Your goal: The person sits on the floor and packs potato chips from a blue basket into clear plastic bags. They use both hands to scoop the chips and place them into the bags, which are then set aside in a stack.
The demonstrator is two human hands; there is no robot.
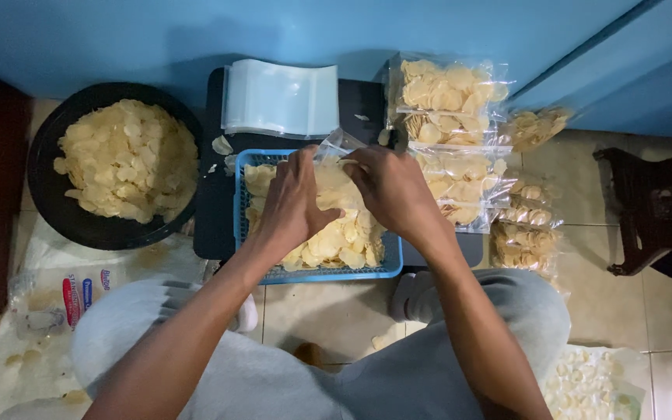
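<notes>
Both hands' fingers [328, 159] around clear bag [336, 148]

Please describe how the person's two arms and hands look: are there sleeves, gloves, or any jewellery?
Both forearms are bare up to the bottom edge of the picture, with no sleeves in view. The left hand and the right hand wear no gloves. No ring, watch or bracelet can be seen. Light grey trousers cover the legs beneath the arms.

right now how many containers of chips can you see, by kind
black bowl: 1
blue basket: 1
sealed clear bags: at least 5; the ones at the far right overlap
open bag in both hands: 1
total: at least 8
</notes>
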